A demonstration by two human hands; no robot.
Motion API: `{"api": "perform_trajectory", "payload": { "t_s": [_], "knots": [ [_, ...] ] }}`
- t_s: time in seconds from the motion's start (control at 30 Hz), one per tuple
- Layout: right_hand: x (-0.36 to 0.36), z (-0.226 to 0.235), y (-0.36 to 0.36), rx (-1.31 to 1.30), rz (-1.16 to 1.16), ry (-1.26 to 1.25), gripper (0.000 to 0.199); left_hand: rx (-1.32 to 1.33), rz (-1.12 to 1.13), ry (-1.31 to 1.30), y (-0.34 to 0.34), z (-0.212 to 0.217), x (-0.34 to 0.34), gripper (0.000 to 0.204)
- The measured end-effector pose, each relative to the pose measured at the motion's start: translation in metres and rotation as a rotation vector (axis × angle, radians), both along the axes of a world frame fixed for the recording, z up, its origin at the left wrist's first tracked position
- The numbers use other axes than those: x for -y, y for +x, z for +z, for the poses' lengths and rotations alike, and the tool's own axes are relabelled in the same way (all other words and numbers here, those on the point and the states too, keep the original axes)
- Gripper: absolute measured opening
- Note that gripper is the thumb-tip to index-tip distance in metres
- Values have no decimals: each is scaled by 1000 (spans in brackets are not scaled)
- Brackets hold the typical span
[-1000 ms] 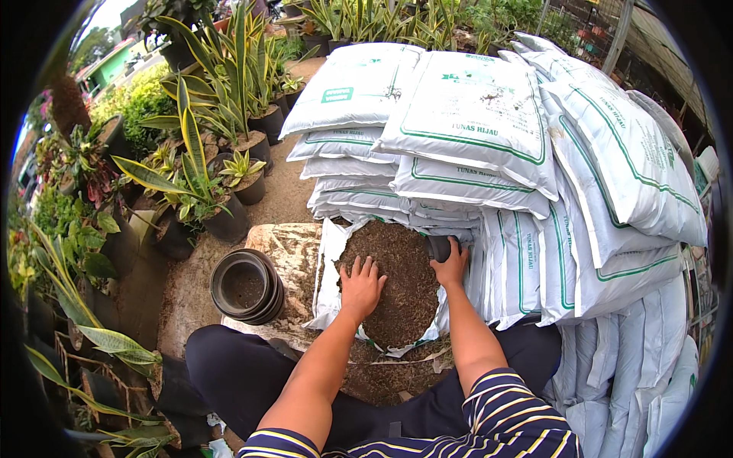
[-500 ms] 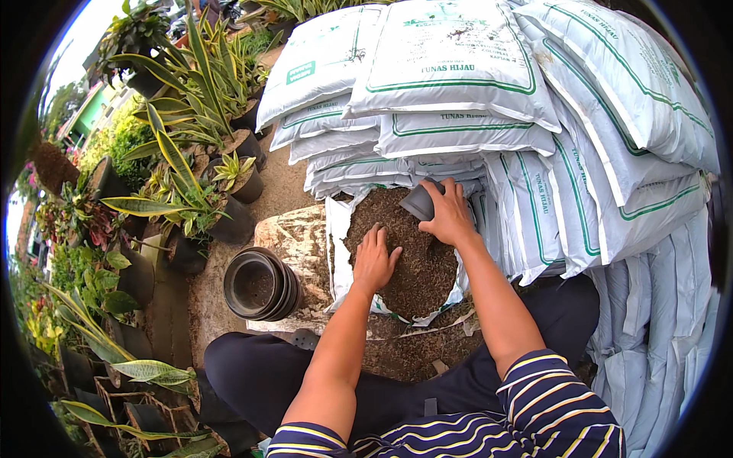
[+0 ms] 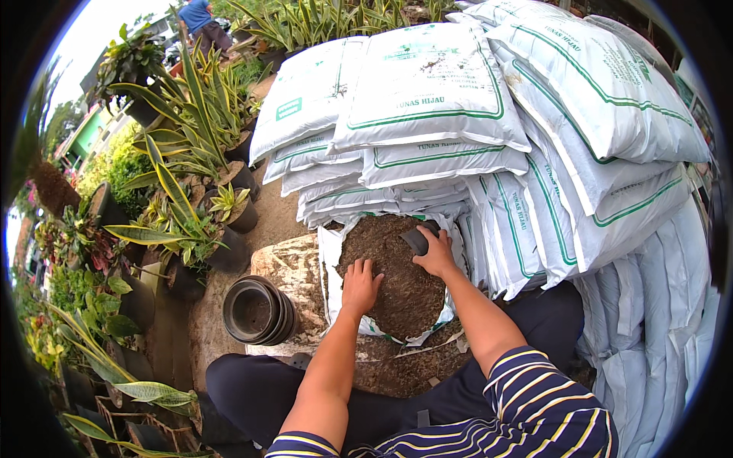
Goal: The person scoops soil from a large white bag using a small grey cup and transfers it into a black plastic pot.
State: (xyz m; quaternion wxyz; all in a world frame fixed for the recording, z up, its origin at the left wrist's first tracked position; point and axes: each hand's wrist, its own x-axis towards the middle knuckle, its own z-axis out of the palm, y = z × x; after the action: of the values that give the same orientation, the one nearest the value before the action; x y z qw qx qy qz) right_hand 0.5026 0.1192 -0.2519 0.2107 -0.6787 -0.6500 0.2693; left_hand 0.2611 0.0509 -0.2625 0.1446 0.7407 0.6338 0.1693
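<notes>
An opened white sack full of brown, crumbly soil mix lies in front of me, its rim folded outward. My left hand rests on the left part of the soil, fingers stretched out and holding nothing. At the far right side of the sack, my right hand grips a small dark plastic pot. The pot is tilted and its mouth side meets the soil; its inside is hidden. Left of the sack, a stack of round black pots stands with soil in the top one.
Filled white sacks with green lines are piled beyond and to the right. Potted snake plants and other greenery line the left. A person in a blue top is at the far upper left. My crossed legs are close in front.
The view has tilted up, bringing the person at the far left into sight. My right hand has lowered and turned the small pot against the soil. My left hand stays on the soil.
</notes>
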Motion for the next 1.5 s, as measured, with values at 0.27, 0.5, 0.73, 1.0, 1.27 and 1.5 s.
{"api": "perform_trajectory", "payload": {
  "t_s": [0.27, 0.5, 0.73, 1.0, 1.27, 1.5],
  "knots": [
    [17, 87, -16, 94, 279, 215, 98, -37, 105, 165, 11, -6, -8, 53],
    [18, 103, -8, 78, 195, 327, 98, -35, 139, 66, -4, -12, -2, 51],
    [-22, -6, 55, 64, -99, 289, 101, -10, 77, 108, 8, -4, -7, 45],
    [-11, -10, 8, 37, -27, 25, 104, 19, 25, 152, -5, -4, -6, 39],
    [10, 83, -19, 118, 335, 252, 99, 73, 73, 138, -3, -3, -7, 43],
    [0, 106, 8, 92, 262, 350, 99, 100, 46, 142, -1, -4, -6, 42]
  ]
}}
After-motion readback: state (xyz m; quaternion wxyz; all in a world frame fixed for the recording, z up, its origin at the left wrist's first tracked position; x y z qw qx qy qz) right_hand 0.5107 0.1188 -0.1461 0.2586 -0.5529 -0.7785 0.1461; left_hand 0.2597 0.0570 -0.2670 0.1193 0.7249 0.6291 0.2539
